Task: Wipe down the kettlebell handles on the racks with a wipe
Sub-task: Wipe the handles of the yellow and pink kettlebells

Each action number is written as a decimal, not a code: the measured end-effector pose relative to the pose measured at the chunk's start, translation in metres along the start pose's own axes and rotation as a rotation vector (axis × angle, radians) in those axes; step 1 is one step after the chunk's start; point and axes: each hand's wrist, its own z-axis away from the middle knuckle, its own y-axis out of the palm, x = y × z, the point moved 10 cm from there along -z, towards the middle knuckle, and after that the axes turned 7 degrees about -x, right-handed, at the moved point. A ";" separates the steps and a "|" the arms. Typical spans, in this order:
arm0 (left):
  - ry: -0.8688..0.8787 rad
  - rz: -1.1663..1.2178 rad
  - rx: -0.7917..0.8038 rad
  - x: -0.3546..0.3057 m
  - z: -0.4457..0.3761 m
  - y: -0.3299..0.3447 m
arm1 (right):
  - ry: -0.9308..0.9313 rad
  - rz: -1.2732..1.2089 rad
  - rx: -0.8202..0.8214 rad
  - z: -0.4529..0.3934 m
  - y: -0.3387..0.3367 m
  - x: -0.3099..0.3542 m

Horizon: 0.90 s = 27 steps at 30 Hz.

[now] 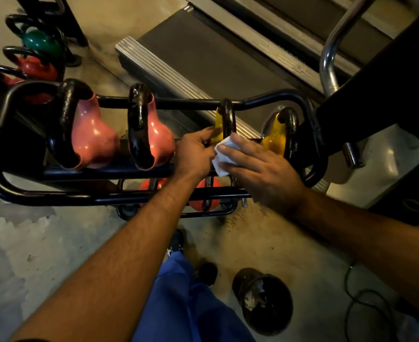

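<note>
A black tubular rack carries two pink kettlebells and two yellow ones, all with black handles. My left hand grips the left yellow kettlebell at the base of its handle. My right hand holds a white wipe against the lower part of that handle, fingers laid over the wipe. The right yellow kettlebell stands just past my right hand.
Orange kettlebells sit on the lower shelf. A second rack at far left holds green and red kettlebells. A treadmill deck lies behind the rack. A dark bin with used wipes and a cable lie on the floor.
</note>
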 end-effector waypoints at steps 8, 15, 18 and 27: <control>-0.014 0.025 0.002 0.003 0.000 -0.001 | 0.043 0.013 -0.030 -0.009 0.010 0.002; -0.004 0.033 -0.043 -0.008 -0.002 -0.002 | 0.105 0.028 -0.085 -0.025 -0.010 -0.024; -0.007 0.045 0.000 -0.004 0.001 -0.001 | 0.149 -0.002 -0.050 -0.009 0.005 -0.008; 0.025 -0.051 -0.056 -0.002 0.004 -0.006 | 0.334 -0.080 -0.104 -0.045 -0.013 -0.047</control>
